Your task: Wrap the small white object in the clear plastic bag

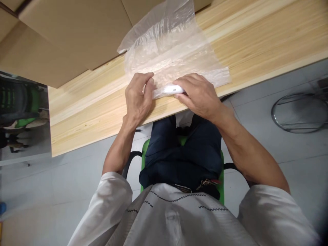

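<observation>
A crinkled, see-through sheet of plastic wrap (166,58) lies spread over the wooden table. At its near edge is a slim, rounded white object (172,89) with a small dark slot in its side; its exact kind does not show. My right hand (200,93) grips this object at its right part, thumb on the near side and fingers over the top. To its left, my left hand (139,94) is closed, thumb against curled fingers, at the near left edge of the wrap. The left fingertips are partly hidden, and the wrap's edge runs into them.
Large cardboard boxes (74,30) stand at the back left of the wooden table (84,126). A round metal-framed stool (299,112) is on the floor at right. I sit on a green chair (145,153). Another green chair (23,99) is at far left.
</observation>
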`<state>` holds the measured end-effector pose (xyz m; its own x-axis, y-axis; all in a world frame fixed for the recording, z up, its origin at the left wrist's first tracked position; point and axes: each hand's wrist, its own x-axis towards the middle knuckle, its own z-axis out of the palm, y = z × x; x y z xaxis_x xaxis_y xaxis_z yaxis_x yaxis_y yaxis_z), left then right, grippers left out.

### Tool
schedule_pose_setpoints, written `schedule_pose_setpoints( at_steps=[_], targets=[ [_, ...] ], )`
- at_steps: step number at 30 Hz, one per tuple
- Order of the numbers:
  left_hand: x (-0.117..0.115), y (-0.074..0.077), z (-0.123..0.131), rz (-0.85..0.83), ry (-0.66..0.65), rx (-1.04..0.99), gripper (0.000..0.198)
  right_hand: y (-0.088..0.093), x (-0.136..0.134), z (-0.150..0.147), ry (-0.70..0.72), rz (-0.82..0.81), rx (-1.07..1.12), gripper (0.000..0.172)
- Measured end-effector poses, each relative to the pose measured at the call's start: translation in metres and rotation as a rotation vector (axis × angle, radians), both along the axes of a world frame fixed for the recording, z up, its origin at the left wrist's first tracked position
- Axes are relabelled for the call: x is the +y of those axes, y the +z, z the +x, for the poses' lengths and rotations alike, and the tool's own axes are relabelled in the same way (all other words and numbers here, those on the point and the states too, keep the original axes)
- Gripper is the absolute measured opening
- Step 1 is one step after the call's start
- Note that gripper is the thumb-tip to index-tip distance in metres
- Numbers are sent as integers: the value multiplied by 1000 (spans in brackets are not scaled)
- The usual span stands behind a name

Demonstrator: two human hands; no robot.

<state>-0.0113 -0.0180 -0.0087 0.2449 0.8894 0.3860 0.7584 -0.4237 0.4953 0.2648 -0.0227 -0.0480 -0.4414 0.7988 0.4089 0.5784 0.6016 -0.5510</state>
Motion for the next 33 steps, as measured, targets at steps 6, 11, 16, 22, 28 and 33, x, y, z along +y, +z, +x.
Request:
schedule_pose_setpoints(
  at_steps=[6, 11, 16, 22, 28, 33],
  targets=[
    [-15, 13, 24, 75, -271, 70, 60, 5, 1, 2, 2, -15, -22, 40],
    [-12, 10, 36, -114, -285, 147, 73, 11, 4, 4, 19, -38, -66, 33],
    [-13, 11, 32, -205, -259, 176, 68, 19, 12, 8, 70, -63, -113, 29],
    [-9, 20, 33, -239, -275, 190, 69, 31, 25, 17, 178, -136, -126, 29],
    [-2, 23, 31, -219, -282, 184, 70, 34, 33, 27, 187, -161, -92, 29],
    [4, 18, 28, -207, -276, 204, 78, 44, 36, 34, 172, -198, -160, 31]
  ],
)
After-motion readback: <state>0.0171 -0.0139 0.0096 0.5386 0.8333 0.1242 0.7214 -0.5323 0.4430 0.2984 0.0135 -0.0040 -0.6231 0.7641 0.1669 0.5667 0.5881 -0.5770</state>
